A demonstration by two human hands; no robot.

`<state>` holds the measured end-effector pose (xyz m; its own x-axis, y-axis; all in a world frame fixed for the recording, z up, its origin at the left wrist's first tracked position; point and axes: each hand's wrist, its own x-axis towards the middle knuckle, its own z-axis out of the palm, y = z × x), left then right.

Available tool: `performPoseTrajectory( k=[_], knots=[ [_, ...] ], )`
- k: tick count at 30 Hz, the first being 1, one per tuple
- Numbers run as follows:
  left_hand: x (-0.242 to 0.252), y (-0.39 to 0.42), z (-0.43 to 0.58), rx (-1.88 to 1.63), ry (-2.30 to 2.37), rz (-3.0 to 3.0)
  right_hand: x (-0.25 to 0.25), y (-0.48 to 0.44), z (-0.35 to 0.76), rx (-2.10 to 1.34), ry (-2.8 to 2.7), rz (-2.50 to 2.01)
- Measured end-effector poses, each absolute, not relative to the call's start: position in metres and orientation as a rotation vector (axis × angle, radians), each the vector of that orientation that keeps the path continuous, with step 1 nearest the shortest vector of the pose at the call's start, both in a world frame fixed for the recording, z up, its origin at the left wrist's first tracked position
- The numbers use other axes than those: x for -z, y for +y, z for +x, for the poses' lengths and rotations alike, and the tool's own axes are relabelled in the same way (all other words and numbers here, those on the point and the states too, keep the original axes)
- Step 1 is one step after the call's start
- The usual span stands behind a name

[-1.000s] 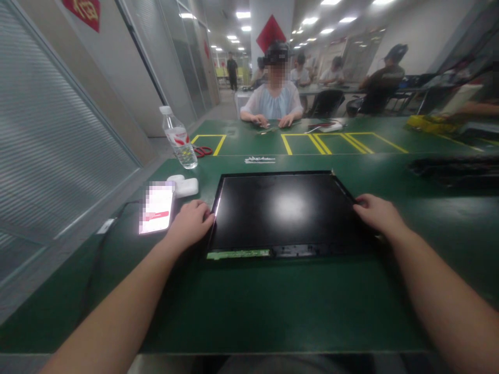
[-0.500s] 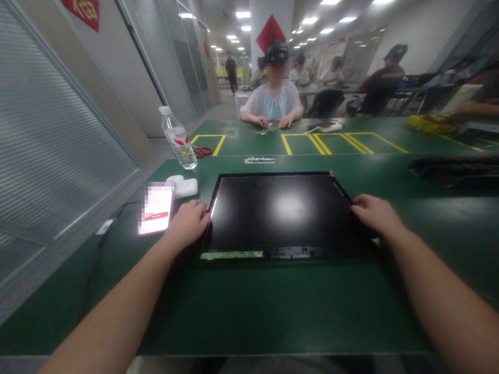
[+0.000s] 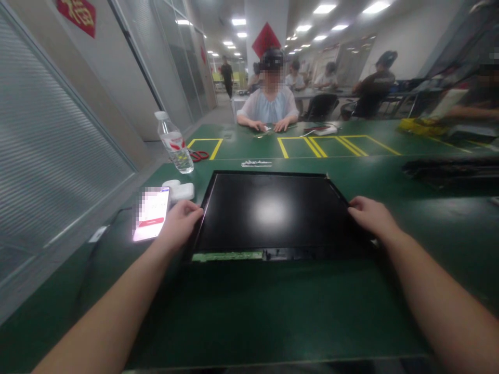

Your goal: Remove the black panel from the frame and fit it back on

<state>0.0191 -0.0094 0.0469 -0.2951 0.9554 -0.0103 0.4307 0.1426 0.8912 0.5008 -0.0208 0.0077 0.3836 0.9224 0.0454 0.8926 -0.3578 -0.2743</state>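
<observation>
A black flat display panel (image 3: 273, 213) lies on the green table (image 3: 280, 311), its dark glossy face up with a bright reflection on it. Along its near edge runs a green circuit strip (image 3: 228, 256). My left hand (image 3: 182, 221) grips the panel's left edge, thumb and fingers pinched together. On the other side my right hand (image 3: 370, 214) holds the right edge, fingers closed on the frame. The undersides of both edges are hidden.
Left of the panel are a lit phone (image 3: 152, 214), a white case (image 3: 182, 192), a water bottle (image 3: 175, 143) and red scissors (image 3: 200, 155). White strips (image 3: 256, 163) lie beyond the panel. A person (image 3: 268, 101) sits opposite; dark parts (image 3: 452, 171) lie at right.
The view has shifted slightly. The panel's left side appears farther left and a little raised, with my left hand still on it. My right hand keeps its hold on the right edge.
</observation>
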Motion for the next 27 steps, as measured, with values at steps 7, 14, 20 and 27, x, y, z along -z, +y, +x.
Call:
performPoseTrajectory(
  k=[7, 14, 20, 27],
  knots=[
    [-0.055, -0.009, 0.031, -1.237, 1.541, 0.790, -0.007, -0.021, 0.502, -0.190, -1.598, -2.382],
    [-0.042, -0.006, 0.025, -1.164, 1.372, 0.662, -0.006, -0.021, 0.502, -0.222, -1.597, -2.378],
    [-0.044, -0.010, 0.023, -1.121, 1.355, 0.750, -0.004, -0.021, 0.504, -0.241, -1.604, -2.360],
    [-0.056, -0.017, 0.031, -1.047, 1.341, 0.750, -0.002, -0.020, 0.504, -0.240, -1.600, -2.327]
  ],
)
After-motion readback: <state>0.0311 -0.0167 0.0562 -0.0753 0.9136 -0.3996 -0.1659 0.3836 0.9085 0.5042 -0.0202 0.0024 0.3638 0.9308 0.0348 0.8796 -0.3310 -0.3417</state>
